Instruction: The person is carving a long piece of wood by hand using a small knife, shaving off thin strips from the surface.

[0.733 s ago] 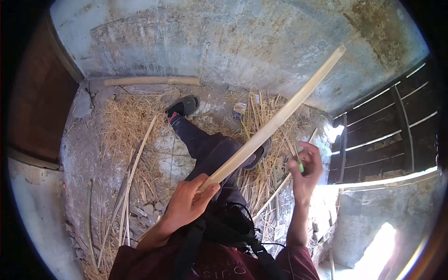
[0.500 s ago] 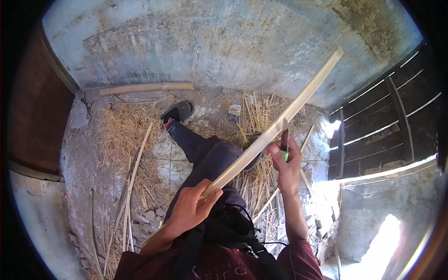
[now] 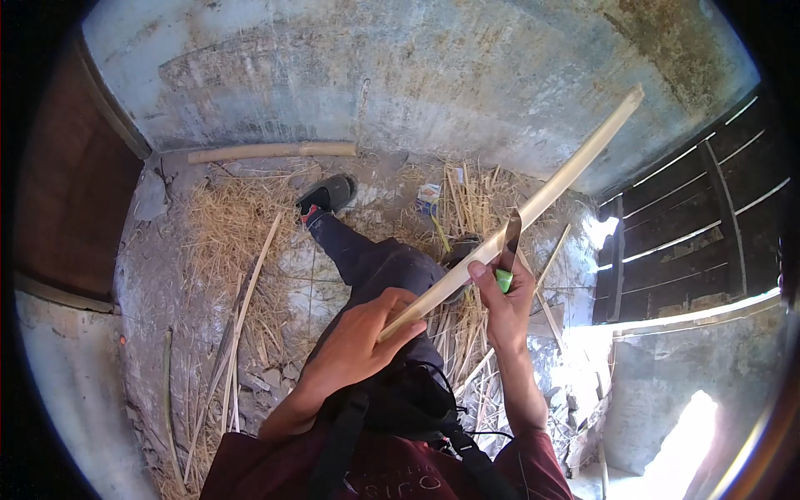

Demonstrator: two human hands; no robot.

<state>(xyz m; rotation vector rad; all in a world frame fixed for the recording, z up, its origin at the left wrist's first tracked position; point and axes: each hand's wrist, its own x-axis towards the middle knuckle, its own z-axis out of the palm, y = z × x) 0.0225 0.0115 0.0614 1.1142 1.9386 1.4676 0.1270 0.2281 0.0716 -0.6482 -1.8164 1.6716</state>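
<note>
A long, pale split bamboo strip slants from my lap up to the far right, its tip in front of the wall. My left hand is closed around its lower end, thumb along the near side. In my right hand is a knife with a green handle, its dark blade pointing upward and lying against or just beside the strip's middle. The thumb of that hand rests on the strip's near edge. Part of the knife's handle is hidden by my fingers.
Bamboo shavings cover the floor at left, and a bundle of thin strips lies beyond my knee. A bamboo pole lies along the wall's foot. Dark slatted boards stand at right. My shoe is on the floor ahead.
The bamboo strip has shifted slightly right. My left hand has moved right with it, and my right thumb now presses on the strip as the blade sits closer to it.
</note>
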